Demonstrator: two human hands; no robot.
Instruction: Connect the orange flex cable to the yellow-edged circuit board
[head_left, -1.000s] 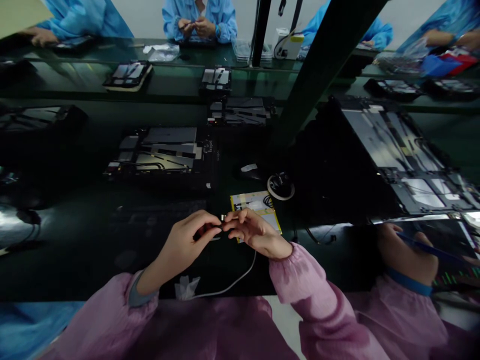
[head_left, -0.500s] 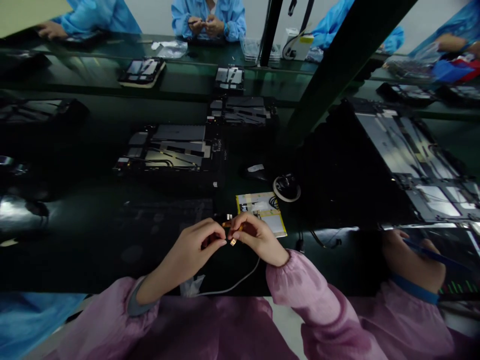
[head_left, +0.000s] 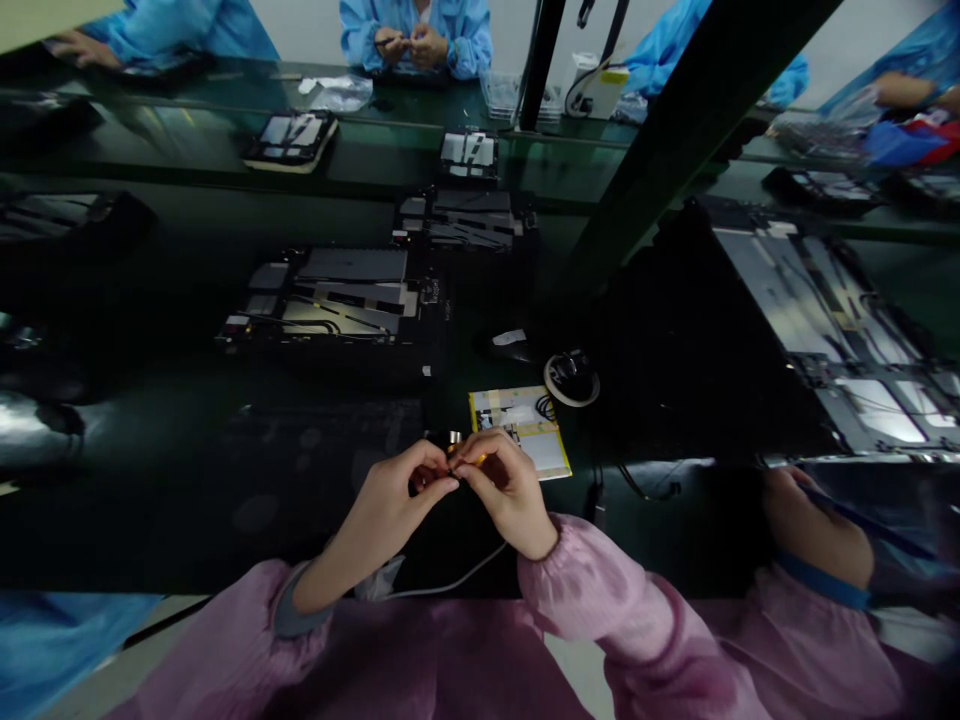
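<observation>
My left hand (head_left: 390, 505) and my right hand (head_left: 506, 490) meet fingertip to fingertip low in the middle, above the dark green bench. Between them they pinch a tiny part (head_left: 457, 462) with an orange-gold strip and a metal end; its exact shape is too small to tell. Just beyond my right hand lies a flat yellow-and-white card (head_left: 529, 425). A grey cable (head_left: 457, 578) curves under my wrists towards my body. Both sleeves are pink.
An opened device (head_left: 337, 305) with exposed boards lies ahead, more of them (head_left: 465, 215) behind it. A tape roll (head_left: 571, 378) sits right of the card. A neighbour's hand (head_left: 814, 525) holds a blue tool at right. A dark post (head_left: 675, 130) slants up. People in blue sit across.
My hands have drawn slightly closer together and shifted a little right, with the small part still pinched between the fingertips. The view has tilted slightly.
</observation>
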